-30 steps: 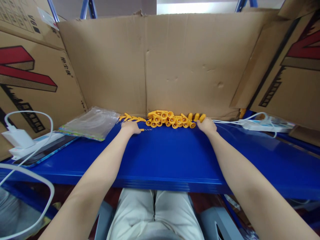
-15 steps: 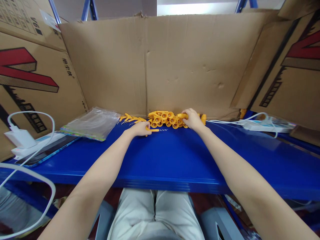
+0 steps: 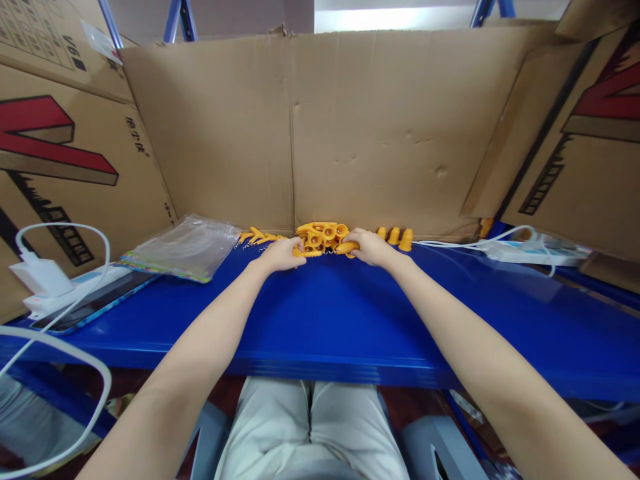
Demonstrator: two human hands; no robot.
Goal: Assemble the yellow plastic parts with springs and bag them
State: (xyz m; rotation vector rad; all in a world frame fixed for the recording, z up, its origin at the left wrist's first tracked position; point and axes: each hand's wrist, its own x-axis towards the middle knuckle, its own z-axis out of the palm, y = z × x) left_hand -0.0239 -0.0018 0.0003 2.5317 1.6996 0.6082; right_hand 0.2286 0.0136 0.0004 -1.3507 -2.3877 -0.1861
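Note:
My left hand [image 3: 283, 255] is closed on a yellow corkscrew-like piece [image 3: 313, 253], whose wavy metal spiral points right. Facing it, my right hand [image 3: 369, 247] grips a yellow hollow sleeve [image 3: 346, 248], its end close to the spiral's tip. I cannot tell whether the two touch. Right behind both hands lies a stack of yellow funnel-mouthed sleeves [image 3: 328, 233], open ends toward me. More yellow pieces with metal spirals [image 3: 256, 235] lie loosely left of the stack. Three yellow caps or sleeves [image 3: 394, 236] stand beyond my right hand.
A cardboard panel [image 3: 380, 127] walls off the back of the blue shelf [image 3: 330, 320]. Clear plastic bags [image 3: 187, 247] lie at left, near a white charger [image 3: 43, 277] with a looping cable. A white power strip [image 3: 537, 252] lies at right.
My right hand has moved left from the right side of the stack, bringing a yellow sleeve toward the corkscrew piece. The standing yellow pieces at right are now uncovered. My left hand has barely shifted.

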